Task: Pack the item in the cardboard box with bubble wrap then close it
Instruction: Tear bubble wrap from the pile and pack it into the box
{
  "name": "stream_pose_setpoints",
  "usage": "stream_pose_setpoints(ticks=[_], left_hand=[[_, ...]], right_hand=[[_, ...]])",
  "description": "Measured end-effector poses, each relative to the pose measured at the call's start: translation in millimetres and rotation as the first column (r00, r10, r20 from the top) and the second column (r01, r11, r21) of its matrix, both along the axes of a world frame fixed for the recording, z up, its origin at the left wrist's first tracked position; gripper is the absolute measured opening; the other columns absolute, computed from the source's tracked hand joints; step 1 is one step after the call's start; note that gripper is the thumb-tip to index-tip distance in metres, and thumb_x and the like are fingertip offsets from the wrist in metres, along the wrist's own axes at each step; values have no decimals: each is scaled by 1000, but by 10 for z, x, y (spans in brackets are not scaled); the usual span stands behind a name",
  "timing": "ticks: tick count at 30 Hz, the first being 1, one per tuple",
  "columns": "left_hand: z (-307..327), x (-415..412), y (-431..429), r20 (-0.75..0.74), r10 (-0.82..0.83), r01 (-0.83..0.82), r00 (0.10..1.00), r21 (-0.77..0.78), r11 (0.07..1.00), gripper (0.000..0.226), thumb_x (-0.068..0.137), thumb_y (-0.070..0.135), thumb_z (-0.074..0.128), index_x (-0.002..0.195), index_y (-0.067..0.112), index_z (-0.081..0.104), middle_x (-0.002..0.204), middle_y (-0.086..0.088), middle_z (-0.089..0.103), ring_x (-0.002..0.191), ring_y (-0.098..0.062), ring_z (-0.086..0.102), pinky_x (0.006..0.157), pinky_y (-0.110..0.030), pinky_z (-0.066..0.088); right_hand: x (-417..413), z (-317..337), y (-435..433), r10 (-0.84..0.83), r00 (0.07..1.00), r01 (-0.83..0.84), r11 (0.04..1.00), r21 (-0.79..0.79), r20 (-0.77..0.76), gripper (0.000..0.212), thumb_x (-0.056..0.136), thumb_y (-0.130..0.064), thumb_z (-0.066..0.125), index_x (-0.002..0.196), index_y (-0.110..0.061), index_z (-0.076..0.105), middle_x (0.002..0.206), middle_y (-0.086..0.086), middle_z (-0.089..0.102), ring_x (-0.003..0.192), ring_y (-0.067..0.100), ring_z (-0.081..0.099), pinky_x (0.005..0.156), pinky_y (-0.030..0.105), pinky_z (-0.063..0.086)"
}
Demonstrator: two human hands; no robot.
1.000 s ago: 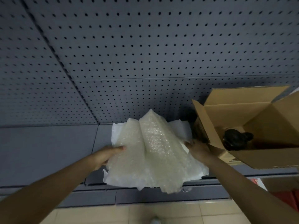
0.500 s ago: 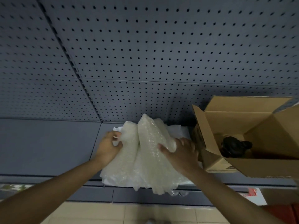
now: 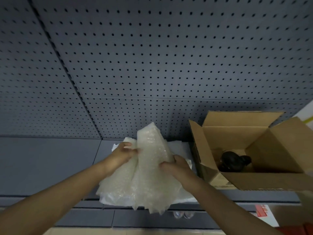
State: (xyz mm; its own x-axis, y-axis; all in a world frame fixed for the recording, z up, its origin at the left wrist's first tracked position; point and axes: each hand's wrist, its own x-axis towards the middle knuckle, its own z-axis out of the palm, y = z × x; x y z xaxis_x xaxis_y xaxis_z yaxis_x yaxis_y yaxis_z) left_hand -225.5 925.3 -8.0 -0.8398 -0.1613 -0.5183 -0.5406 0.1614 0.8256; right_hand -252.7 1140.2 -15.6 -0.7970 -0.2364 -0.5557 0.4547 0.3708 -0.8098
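Observation:
A crumpled sheet of translucent bubble wrap (image 3: 149, 167) stands bunched up on the grey shelf in the middle of the view. My left hand (image 3: 122, 153) pinches its left fold near the top. My right hand (image 3: 176, 167) grips its right side lower down. To the right sits an open cardboard box (image 3: 264, 180) with its flaps spread. A dark rounded item (image 3: 233, 163) lies on the box floor. Both hands are left of the box, outside it.
White foam sheets (image 3: 179, 146) lie under and behind the bubble wrap. A grey pegboard wall (image 3: 152, 65) rises behind the shelf (image 3: 47, 163). A red and white package (image 3: 262, 212) sits below the box, and the tiled floor shows under the shelf edge.
Both hands have moved inward and closed on the bubble wrap, gathering it into a taller, narrower bunch. The box and the item in it have not moved.

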Motion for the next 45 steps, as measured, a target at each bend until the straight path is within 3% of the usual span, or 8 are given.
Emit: stream_pose_setpoints(ticks=[6, 12, 17, 23, 28, 33, 38, 45], left_hand=[[564, -100, -59, -66, -151, 164, 986, 465, 870, 46, 89, 37, 61, 129, 15, 53, 128, -9, 64, 117, -28, 62, 96, -42, 53], [1234, -257, 40, -307, -77, 225, 949, 482, 847, 81, 51, 32, 91, 122, 9, 60, 124, -14, 67, 112, -29, 65, 82, -40, 59], [1466, -431, 420, -454, -87, 336, 887, 504, 796, 79, 53, 28, 89, 124, 10, 59, 127, -12, 65, 116, -28, 63, 89, -40, 56], [1369, -807, 951, -476, -224, 458, 851, 463, 759, 95, 57, 26, 89, 139, 10, 43, 135, -11, 59, 122, -27, 58, 96, -40, 52], [1207, -1178, 1227, -400, -270, 366, 876, 187, 911, 74, 69, 12, 73, 136, 22, 45, 127, 2, 65, 119, -17, 61, 93, -25, 53], [1063, -1475, 1813, -315, -384, 351, 868, -159, 923, 33, 90, 7, 59, 122, 15, 58, 118, 2, 69, 110, -7, 64, 101, -25, 47], [841, -1597, 2442, -176, -639, 539, 749, -399, 742, 29, 91, 16, 60, 120, 17, 61, 117, 4, 68, 104, -5, 65, 98, -21, 49], [264, -1914, 2943, 246, -841, 790, 482, -537, 296, 41, 94, 31, 53, 135, 26, 49, 139, 4, 53, 123, -13, 52, 104, -30, 42]], right_hand=[[2, 573, -79, 37, 986, -74, 970, -231, -164, 33, 76, -15, 73, 106, -24, 62, 108, -3, 69, 98, 16, 66, 88, 35, 54], [0, 1161, -23, 148, 831, -245, 963, -115, -536, 49, 84, -48, 62, 129, -34, 50, 126, -9, 56, 115, 9, 56, 98, 34, 48], [-170, 1540, 461, 52, 874, -210, 937, -279, -482, 44, 84, -27, 68, 122, -38, 48, 117, -18, 61, 97, -1, 66, 82, 24, 57], [-577, 1810, 1552, 123, 847, -145, 989, -3, -517, 52, 70, -24, 77, 119, -26, 60, 111, -6, 70, 95, 11, 70, 82, 30, 57], [-1031, 1676, 2621, 417, 757, -201, 882, 427, -504, 45, 76, -19, 77, 112, -35, 56, 111, -22, 59, 95, -10, 57, 80, -2, 41], [-1410, 1143, 3256, 772, 591, -261, 460, 849, -236, 49, 69, -69, 54, 114, -67, 36, 120, -31, 55, 105, -3, 55, 92, 29, 44], [-1442, 906, 3259, 835, 521, -545, 484, 684, -175, 46, 81, -33, 68, 122, -45, 49, 107, -30, 54, 90, -28, 46, 77, 0, 36], [-1555, 602, 3277, 846, 512, -637, 491, 595, -149, 49, 81, -30, 69, 123, -43, 48, 123, -17, 57, 110, 2, 55, 96, 32, 47]])
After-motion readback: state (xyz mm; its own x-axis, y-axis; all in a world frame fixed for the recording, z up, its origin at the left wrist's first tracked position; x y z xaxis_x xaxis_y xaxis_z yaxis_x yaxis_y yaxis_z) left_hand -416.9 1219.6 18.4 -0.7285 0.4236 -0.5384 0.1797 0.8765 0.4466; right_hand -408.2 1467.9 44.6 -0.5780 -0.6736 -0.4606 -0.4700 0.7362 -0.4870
